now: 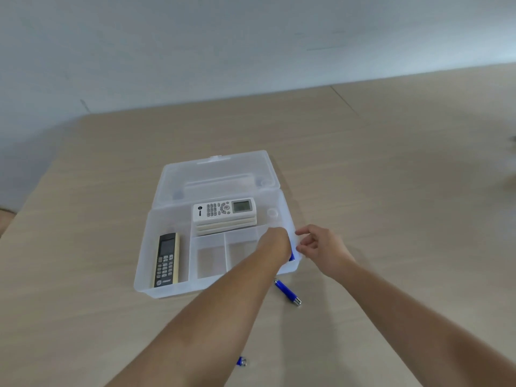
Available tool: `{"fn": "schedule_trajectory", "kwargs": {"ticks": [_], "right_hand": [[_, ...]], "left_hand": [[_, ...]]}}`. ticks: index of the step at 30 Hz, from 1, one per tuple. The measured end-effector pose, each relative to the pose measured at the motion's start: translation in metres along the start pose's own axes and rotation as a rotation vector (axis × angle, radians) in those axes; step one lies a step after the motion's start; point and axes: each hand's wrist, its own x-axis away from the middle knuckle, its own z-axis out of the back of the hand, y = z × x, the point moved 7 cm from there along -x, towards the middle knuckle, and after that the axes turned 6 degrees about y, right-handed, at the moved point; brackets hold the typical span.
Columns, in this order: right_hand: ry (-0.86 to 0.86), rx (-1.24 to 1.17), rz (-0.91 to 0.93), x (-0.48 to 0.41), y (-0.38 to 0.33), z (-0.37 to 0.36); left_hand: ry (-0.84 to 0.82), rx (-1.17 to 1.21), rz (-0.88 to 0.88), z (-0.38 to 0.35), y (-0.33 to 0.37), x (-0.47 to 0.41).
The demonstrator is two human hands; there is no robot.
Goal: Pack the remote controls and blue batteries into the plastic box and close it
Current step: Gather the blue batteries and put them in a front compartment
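Observation:
The clear plastic box stands open on the table, its lid folded back. A stack of white remotes lies in the back compartment and a black remote in the left one. My left hand is curled down into the front right compartment, and the end of a blue battery shows under it. My right hand hovers at the box's right wall with its fingers apart and nothing in them. A blue battery lies on the table by the box's front right corner. Another blue battery peeks out beside my left forearm.
The two middle front compartments of the box hold nothing. The wooden table reaches back to a pale wall. A dark object sits at the far right edge of the view.

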Motion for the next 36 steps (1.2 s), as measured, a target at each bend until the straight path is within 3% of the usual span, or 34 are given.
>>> {"fn": "schedule_trajectory", "kwargs": {"ticks": [6, 11, 13, 17, 20, 23, 27, 31, 36], "right_hand": [[-0.001, -0.001, 0.001, -0.001, 0.004, 0.001], [0.007, 0.01, 0.01, 0.0, 0.006, 0.0], [0.008, 0.016, 0.012, 0.001, 0.005, 0.0], [0.079, 0.078, 0.033, 0.004, 0.002, 0.008], [0.239, 0.193, 0.149, 0.019, -0.002, 0.022], [0.283, 0.273, 0.151, 0.044, 0.013, 0.018], [0.092, 0.46, 0.11, 0.069, 0.036, -0.02], [0.01, 0.62, 0.161, 0.078, 0.029, -0.05], [0.025, 0.615, 0.104, 0.076, 0.023, -0.07]], "left_hand": [[-0.089, -0.249, 0.021, -0.009, -0.004, -0.018], [-0.098, -0.237, 0.042, -0.002, -0.004, -0.014], [-0.025, -0.128, 0.05, 0.006, -0.005, -0.009], [0.288, 0.056, -0.058, 0.043, -0.011, 0.029], [0.443, -0.04, -0.257, 0.062, -0.022, 0.07], [0.526, -0.166, -0.516, 0.053, -0.045, 0.109], [0.348, -0.302, -0.642, 0.008, -0.083, 0.136], [0.115, -0.288, -0.499, -0.029, -0.116, 0.147], [0.041, -0.258, -0.446, -0.047, -0.137, 0.158]]}}
